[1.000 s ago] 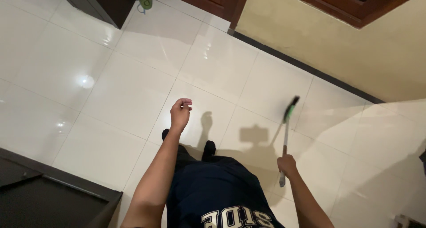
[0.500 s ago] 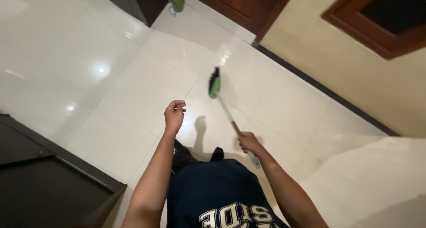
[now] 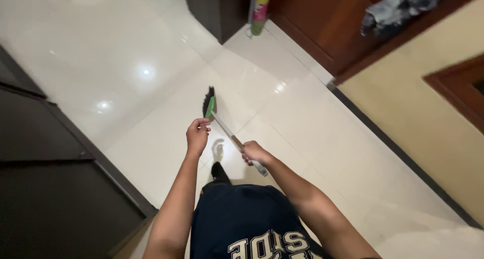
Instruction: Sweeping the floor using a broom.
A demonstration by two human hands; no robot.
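Gripping the handle of a broom (image 3: 229, 132), the right hand (image 3: 254, 152) is clenching around the shaft close to its near end, with a short grey stub of the handle sticking out behind the fist. The broom is slanting away from the person, its green head and dark bristles (image 3: 208, 101) lying beyond the left hand and meeting the white tiled floor (image 3: 151, 72).

The left hand (image 3: 197, 136) is hovering just beside the shaft, on the side away from the right hand, its fingers curling loosely inward and grasping nothing; whether the fingertips are brushing the handle is too close to tell. Both bare forearms are reaching forward over a dark shirt (image 3: 242, 223) with pale lettering, and a dark-socked foot (image 3: 218, 171) is showing on the tiles just nearer the person than the broom handle.

Well beyond the broom head, a colourful upright object (image 3: 260, 9) is standing against a dark cabinet (image 3: 217, 7), next to a brown wooden door (image 3: 327, 27). A yellow wall (image 3: 403, 118) with a dark skirting strip is running along the floor past the right hand, and a dark piece of furniture (image 3: 50, 188) is sitting on the far side of the left hand from the broom.
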